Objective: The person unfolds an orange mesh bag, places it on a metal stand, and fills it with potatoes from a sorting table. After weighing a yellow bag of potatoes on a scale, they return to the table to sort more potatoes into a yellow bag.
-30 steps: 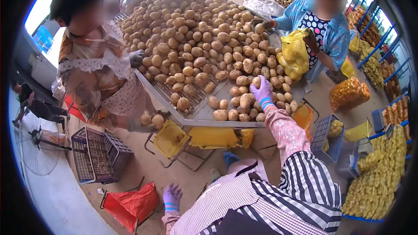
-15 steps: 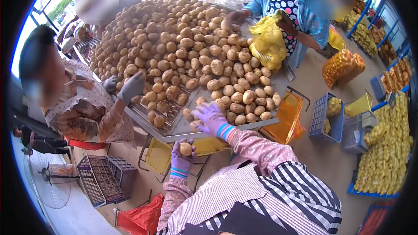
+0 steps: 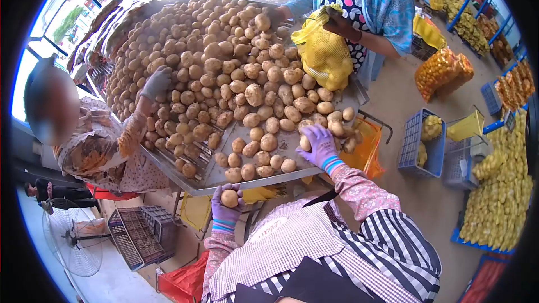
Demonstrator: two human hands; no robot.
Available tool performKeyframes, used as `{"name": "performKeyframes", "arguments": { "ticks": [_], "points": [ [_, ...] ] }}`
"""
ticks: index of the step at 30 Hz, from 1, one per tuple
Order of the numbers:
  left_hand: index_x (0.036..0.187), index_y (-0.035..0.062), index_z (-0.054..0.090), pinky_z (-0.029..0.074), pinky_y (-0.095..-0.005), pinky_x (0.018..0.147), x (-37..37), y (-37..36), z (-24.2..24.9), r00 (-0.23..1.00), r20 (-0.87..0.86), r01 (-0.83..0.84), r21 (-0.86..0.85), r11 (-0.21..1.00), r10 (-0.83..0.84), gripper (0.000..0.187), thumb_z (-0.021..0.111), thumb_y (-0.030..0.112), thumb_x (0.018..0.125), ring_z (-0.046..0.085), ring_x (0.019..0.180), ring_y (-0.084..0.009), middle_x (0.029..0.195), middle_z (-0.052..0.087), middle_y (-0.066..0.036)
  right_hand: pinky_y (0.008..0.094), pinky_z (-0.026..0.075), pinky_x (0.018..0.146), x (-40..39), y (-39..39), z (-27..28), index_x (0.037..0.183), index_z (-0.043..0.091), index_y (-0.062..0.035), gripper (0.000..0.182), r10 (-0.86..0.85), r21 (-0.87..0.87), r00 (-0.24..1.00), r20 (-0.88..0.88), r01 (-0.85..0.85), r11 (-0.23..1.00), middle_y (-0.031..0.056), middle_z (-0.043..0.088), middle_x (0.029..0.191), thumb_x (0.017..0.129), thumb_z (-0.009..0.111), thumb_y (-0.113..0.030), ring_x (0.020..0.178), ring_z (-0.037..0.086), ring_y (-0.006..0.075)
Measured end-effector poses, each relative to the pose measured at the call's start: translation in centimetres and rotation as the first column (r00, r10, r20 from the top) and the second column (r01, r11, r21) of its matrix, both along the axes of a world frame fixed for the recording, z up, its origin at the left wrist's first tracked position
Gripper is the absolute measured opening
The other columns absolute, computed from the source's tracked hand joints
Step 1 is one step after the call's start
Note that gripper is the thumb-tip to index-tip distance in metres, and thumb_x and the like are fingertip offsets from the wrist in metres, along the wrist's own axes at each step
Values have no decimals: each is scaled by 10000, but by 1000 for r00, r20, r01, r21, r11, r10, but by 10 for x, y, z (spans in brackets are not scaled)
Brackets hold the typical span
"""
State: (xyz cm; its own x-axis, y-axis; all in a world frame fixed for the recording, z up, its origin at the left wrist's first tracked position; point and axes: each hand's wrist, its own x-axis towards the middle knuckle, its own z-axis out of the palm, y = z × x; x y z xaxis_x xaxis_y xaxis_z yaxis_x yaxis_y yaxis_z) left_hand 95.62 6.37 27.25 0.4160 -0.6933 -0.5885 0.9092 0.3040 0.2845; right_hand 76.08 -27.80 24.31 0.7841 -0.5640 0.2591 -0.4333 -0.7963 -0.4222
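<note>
My left hand [image 3: 227,205], in a purple glove, is closed around a potato [image 3: 229,198] just outside the near edge of the metal sorting table [image 3: 216,177]. At the table's right corner, my purple-gloved right hand [image 3: 321,147] reaches palm down over the potatoes. Its thumb and fingers curl about one potato [image 3: 305,143]. Right beside it, several potatoes [image 3: 337,127] lie bunched at the table's edge, above an orange bag [image 3: 365,146]. Loose potatoes [image 3: 263,158] are spread on the bare metal to its left, in front of the large potato heap [image 3: 196,62].
On the left, a person's grey-gloved hand [image 3: 156,82] reaches into the heap. Opposite, a person in blue holds a yellow mesh bag [image 3: 325,50]. Blue crates [image 3: 418,146] and filled sacks [image 3: 443,76] stand right; dark crates [image 3: 140,233] and a fan [image 3: 73,238] stand left.
My right hand has moved right across the table to its corner, where fewer potatoes lie now. My left hand keeps its potato. The left person's hand has reached farther into the heap.
</note>
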Motion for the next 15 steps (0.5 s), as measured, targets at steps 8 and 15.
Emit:
{"name": "performKeyframes", "arguments": {
  "ticks": [8,15],
  "points": [
    [1047,99,673,591,-392,677,-11,-39,-3,993,-43,116,93,989,-113,332,561,409,1003,684,903,-279,1091,705,-111,467,406,1111,-61,-30,3,1311,599,-136,491,-188,-12,958,215,196,981,127,577,1358,864,721,-299,1261,525,341],
    [1047,96,660,587,-388,704,-8,-61,9,976,-6,216,82,973,-216,320,562,398,1003,671,938,-265,1126,695,-96,468,441,1074,-72,-54,-31,1333,593,-123,499,-422,135,906,-17,420,897,138,598,1345,889,717,-314,1242,537,378]
  ]
}}
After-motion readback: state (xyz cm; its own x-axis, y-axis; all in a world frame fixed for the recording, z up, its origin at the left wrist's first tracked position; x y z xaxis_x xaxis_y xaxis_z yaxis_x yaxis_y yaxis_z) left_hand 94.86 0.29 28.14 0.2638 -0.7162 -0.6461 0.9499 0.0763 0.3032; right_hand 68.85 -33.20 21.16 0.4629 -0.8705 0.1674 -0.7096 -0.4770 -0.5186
